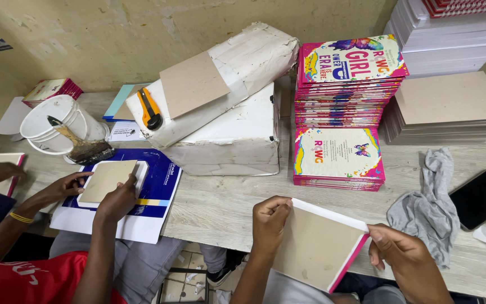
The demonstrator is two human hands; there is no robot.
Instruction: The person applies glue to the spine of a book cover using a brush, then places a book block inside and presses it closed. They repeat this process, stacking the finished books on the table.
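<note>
My left hand [269, 222] grips the left edge of a book block [317, 246] with a plain brown board face, white pages and a pink edge. My right hand [397, 253] pinches its right corner. The block is tilted over the table's front edge. Behind it lie two stacks of colourful pink-edged books, a low one [338, 157] and a taller one [352, 79].
A co-worker's hands [116, 197] press a brown board [107, 180] onto a blue sheet at left. A white bucket [52, 121] with a glue brush, wrapped white parcels [237, 107], an orange knife [150, 108], a grey rag [431, 202], a phone [482, 198] and board stacks [451, 107] stand around.
</note>
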